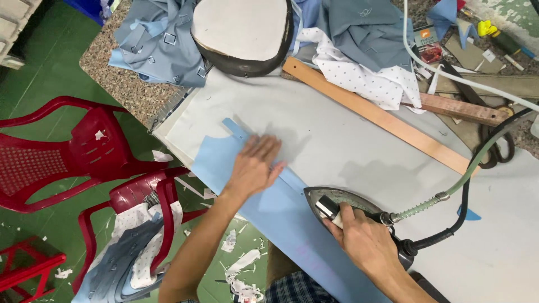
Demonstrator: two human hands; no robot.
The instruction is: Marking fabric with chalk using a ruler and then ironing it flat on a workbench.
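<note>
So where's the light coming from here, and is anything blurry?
Head view: soft shadows fall up and right of the left hand and the iron on the grey pressing pad, so the light seems to come from the lower left; no harsh glare; the left hand's fingertips look slightly smeared; the straight wooden ruler shows little distortion.

Light blue fabric piece (224, 163) at frame centre-left. Red plastic chairs (67, 151) on green floor (39, 84), left. White dotted cloth (365, 78), upper right. Pale grey pressing surface (348, 140), centre.
</note>
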